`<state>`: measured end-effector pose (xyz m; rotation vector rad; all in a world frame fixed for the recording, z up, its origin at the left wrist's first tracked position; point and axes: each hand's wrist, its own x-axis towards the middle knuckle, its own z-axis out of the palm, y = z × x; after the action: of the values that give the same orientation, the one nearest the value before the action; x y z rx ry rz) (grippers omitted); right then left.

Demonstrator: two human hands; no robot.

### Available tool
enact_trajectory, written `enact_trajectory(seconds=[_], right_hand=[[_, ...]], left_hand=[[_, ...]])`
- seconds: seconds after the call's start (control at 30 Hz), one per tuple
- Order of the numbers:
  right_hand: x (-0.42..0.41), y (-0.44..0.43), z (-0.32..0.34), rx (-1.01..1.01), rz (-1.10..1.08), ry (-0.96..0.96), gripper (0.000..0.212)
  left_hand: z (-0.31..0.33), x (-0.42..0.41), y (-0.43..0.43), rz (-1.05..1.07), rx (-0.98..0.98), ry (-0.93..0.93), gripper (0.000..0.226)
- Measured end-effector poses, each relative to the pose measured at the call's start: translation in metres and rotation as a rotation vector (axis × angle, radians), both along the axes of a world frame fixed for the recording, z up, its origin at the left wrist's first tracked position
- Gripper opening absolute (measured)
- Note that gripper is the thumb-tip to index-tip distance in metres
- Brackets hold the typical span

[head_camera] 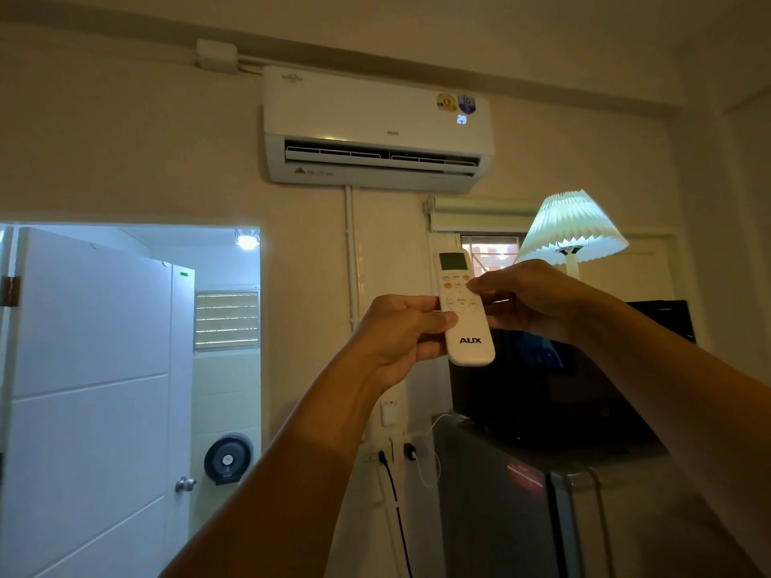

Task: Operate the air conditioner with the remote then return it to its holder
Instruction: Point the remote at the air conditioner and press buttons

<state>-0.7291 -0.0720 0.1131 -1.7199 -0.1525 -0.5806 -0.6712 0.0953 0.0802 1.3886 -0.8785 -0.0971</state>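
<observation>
While the left hand (400,335) grips the remote (463,306) upright, aimed toward the air conditioner (375,127) so its signal carries, the right hand (530,298) curls beside it, a fingertip apparently pressing a button.

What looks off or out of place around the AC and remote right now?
Nothing stands out. The AC hangs level, louver open, display lit at 29. The left hand holds the remote upright and intact; the right hand touches its buttons. The lamp stands straight.
</observation>
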Motion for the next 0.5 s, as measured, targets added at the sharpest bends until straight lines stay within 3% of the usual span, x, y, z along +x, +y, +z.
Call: enact_trajectory(seconds=[0.5], right_hand=[[0.0002,0.0064,0.0048,0.007,-0.01,-0.014,0.027]], left_hand=[[0.0033,-0.0038,0.0051,0.001,-0.013,-0.009,0.038]])
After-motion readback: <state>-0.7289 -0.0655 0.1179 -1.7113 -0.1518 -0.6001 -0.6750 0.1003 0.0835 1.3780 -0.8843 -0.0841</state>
